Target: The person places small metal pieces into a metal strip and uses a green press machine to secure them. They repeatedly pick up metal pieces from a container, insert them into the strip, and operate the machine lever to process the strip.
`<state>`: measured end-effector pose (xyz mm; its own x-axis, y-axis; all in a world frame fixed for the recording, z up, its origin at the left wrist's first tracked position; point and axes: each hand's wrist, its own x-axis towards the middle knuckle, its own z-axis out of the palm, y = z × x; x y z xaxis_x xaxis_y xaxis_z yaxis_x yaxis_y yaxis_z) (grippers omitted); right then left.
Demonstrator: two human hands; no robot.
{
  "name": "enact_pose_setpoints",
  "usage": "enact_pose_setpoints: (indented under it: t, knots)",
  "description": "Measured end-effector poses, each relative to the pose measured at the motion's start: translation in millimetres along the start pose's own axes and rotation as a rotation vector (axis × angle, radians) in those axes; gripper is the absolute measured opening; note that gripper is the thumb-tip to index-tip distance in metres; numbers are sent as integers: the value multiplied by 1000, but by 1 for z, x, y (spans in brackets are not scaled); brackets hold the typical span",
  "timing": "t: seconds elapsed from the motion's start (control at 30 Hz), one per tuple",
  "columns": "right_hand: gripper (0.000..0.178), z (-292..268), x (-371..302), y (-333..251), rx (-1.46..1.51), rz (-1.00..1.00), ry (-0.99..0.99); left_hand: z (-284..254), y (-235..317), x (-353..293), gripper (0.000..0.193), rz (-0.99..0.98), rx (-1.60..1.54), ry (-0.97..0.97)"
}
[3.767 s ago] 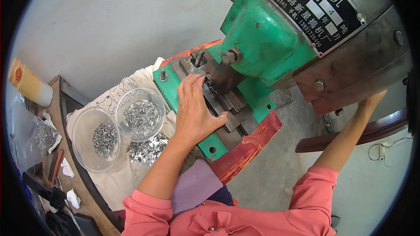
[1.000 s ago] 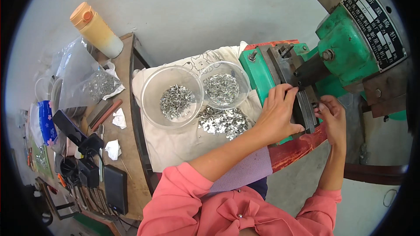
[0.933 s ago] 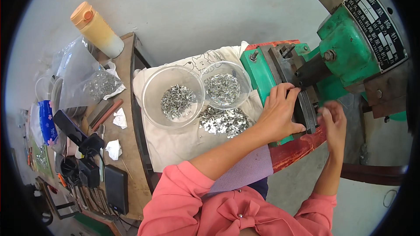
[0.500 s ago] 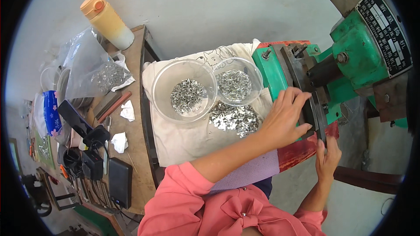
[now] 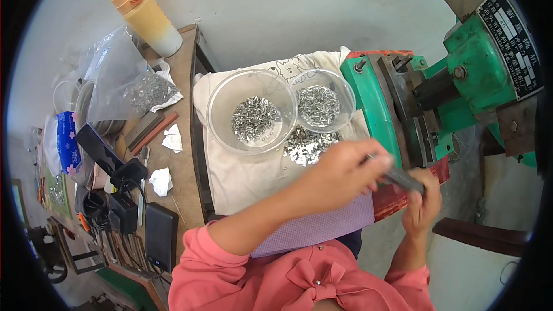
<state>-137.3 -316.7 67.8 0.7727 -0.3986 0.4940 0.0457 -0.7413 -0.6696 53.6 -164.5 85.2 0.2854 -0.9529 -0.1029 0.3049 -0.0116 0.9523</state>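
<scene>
A dark grey metal bar [image 5: 405, 179] slants in front of the green press, apart from it. My right hand [image 5: 422, 201] grips its lower right end, with thumb and fingers wrapped round it. At the bar's upper left end, my left hand [image 5: 345, 175] has its fingers closed, somewhat smeared by motion; whether a small part sits between them is hidden. Below and beside the left hand lies a heap of small shiny metal pieces [image 5: 305, 148], partly covered by that hand. The press die [image 5: 423, 138] stands beyond both hands.
A large clear tub [image 5: 216, 129] and a smaller clear tub [image 5: 349, 95] hold small metal parts on a pale cloth [image 5: 222, 187]. The green press [image 5: 478, 66] rises at right. A wooden table [image 5: 187, 196] at left carries a bottle [image 5: 147, 17], a plastic bag and a black power bank [image 5: 160, 236].
The bar has come out of the press toward me, in my right hand. My left hand has left the die and moved down and left to the bar's other end.
</scene>
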Motion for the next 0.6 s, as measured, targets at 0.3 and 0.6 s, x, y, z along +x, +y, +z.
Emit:
enact_pose_setpoints:
  t: [0.3, 0.6]
  knots:
    - [20, 111, 135, -36, 949, 262, -191, -95, 49, -52, 28, 289, 439, 395]
    - [22, 116, 112, -43, 705, 205, -161, -108, 37, -74, 29, 264, 622, 713]
